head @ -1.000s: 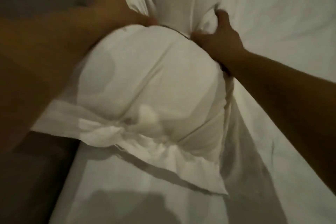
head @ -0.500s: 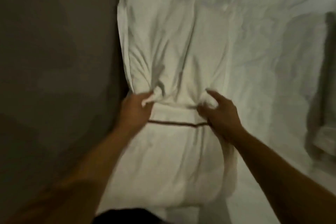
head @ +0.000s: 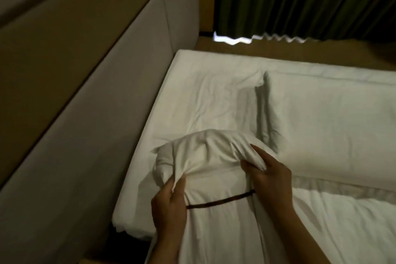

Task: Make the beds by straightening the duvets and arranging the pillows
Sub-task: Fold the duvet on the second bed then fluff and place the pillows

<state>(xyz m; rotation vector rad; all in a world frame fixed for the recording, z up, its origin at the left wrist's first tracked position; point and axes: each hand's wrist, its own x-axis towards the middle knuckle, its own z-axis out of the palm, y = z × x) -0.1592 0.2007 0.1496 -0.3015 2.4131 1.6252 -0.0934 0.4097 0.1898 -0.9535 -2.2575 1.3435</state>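
A white pillow (head: 214, 216) with a dark stripe across its case is held up over the near corner of the bed. My left hand (head: 169, 206) pinches the bunched case at the pillow's left side. My right hand (head: 270, 180) grips the gathered fabric at its right side. The top of the case is crumpled into a mound between both hands. A second white pillow (head: 334, 122) lies flat on the bed to the right. The white sheet (head: 205, 100) underneath is wrinkled, and white bedding (head: 342, 227) lies at the lower right.
A padded beige headboard (head: 90, 113) runs along the left side of the bed. Dark green curtains (head: 300, 0) hang behind the far edge, with a bright strip of light under them. A narrow dark gap shows between mattress and headboard at the lower left.
The pillow has been lifted from lying flat by the headboard and bunched up between my hands. My view has swung up, showing the bed, second pillow and curtains.
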